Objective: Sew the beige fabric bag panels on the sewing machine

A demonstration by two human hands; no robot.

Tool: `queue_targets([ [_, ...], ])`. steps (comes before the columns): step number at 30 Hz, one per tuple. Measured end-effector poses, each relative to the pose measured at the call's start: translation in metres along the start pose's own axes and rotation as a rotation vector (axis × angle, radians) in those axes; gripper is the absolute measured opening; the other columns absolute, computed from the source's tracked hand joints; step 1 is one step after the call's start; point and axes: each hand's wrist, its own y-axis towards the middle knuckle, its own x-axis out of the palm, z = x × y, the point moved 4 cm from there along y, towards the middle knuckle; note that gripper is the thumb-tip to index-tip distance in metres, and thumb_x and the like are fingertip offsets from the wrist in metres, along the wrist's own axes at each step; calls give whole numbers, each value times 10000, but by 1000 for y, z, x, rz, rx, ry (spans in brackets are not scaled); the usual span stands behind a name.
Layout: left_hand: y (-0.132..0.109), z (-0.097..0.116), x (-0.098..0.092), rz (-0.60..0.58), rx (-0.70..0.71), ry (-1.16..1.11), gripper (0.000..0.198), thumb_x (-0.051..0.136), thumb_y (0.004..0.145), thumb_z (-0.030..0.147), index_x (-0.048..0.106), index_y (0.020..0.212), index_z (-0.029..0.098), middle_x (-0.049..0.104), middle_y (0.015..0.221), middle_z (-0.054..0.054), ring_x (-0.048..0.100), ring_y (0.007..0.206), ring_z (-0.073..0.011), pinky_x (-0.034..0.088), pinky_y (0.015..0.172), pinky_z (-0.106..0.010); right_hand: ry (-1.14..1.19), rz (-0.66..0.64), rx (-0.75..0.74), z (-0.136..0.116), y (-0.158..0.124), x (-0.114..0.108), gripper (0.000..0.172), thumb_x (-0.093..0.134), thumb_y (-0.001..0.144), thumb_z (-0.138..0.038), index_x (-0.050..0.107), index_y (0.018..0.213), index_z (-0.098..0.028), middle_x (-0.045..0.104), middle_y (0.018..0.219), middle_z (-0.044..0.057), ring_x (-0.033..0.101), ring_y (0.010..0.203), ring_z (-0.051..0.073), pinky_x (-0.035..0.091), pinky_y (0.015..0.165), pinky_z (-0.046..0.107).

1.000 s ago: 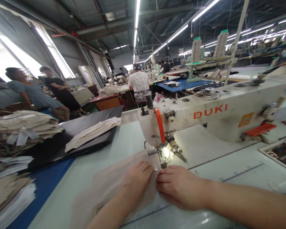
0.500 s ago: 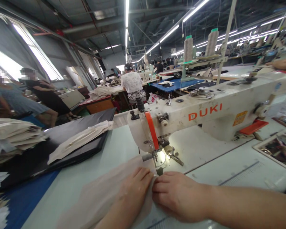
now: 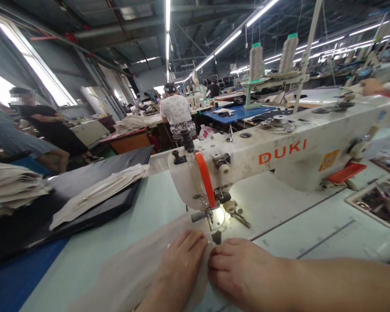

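Note:
A pale, thin piece of fabric (image 3: 133, 268) lies on the sewing table just in front of the needle of a white DUKI sewing machine (image 3: 279, 151). My left hand (image 3: 180, 266) rests flat on the fabric, fingers stretched toward the presser foot (image 3: 216, 234). My right hand (image 3: 243, 271) lies beside it, fingers curled and pressed on the fabric's edge near the needle. The two hands touch at the fingertips.
A black board (image 3: 61, 203) with folded cream fabric (image 3: 97, 193) lies at the left, stacked cloth pieces (image 3: 9, 186) beyond it. A tray of small parts (image 3: 377, 201) sits at the right. Thread cones (image 3: 255, 60) stand behind the machine. Other people sit and work in the background.
The view has shifted right and slightly closer, so the machine and hands sit lower and nearer. Both hands stay on the fabric by the needle, edging a little toward me.

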Motion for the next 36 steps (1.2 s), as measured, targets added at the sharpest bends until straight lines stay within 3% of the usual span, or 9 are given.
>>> queue_targets([
  [15, -6, -3, 6, -128, -33, 10, 329, 394, 892, -8, 638, 1017, 174, 725, 974, -48, 695, 876, -193, 611, 771, -325, 14, 8, -6, 0, 0, -2, 92, 639, 883, -230, 665, 871, -142, 707, 890, 46, 592, 876, 200, 456, 796, 332],
  [30, -7, -1, 8, -129, -15, 16, 363, 387, 872, -31, 653, 1039, 151, 736, 1008, -74, 696, 912, -212, 616, 799, -345, 20, -4, 0, 4, -1, -3, 140, 583, 911, -262, 655, 855, -157, 688, 879, 32, 584, 873, 190, 440, 811, 321],
  [36, -3, 4, 3, -128, -20, 39, 362, 400, 864, -19, 683, 1020, 144, 750, 1037, -78, 702, 924, -210, 616, 793, -316, -19, 100, 198, 26, 0, -6, 177, 511, 940, -207, 662, 860, -158, 674, 854, 41, 573, 811, 193, 428, 779, 325],
])
